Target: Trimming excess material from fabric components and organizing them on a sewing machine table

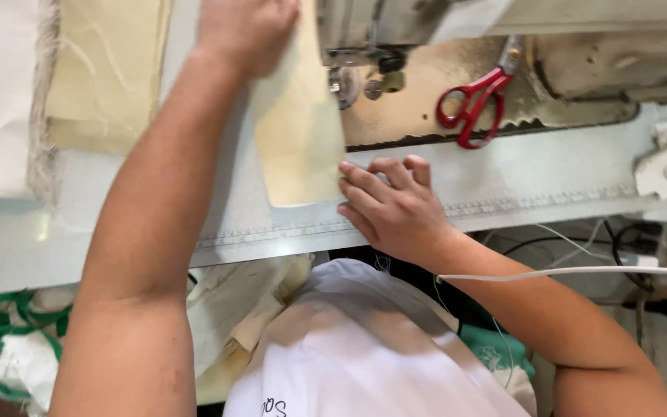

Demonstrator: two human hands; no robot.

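The right hand (395, 205) lies just right of the frame's centre, palm down, its fingers (364, 184) spread loosely and pressed flat on the lower right edge of a cream fabric piece (299, 131); nothing is gripped, they only pin the cloth to the pale grey surface (550, 174). The left hand (245, 27) sits at the top of the frame, left of centre, resting on the upper part of the same cloth. Its fingers run past the top edge, so whether they are flat, curled or pinching the fabric cannot be told. The cloth stretches as a long strip from the top of the frame down to the centre, its right edge running beside the sewing machine (426, 19) in the upper middle. The needle area is dark and hard to make out, and most of the machine's body is cut off above. Red-handled scissors (472, 104) lie on the worn machine bed in the upper right, blades partly hidden. A stack of cream cloth (106, 69) sits in the upper left, and a white cable (580, 271) crosses the right forearm.
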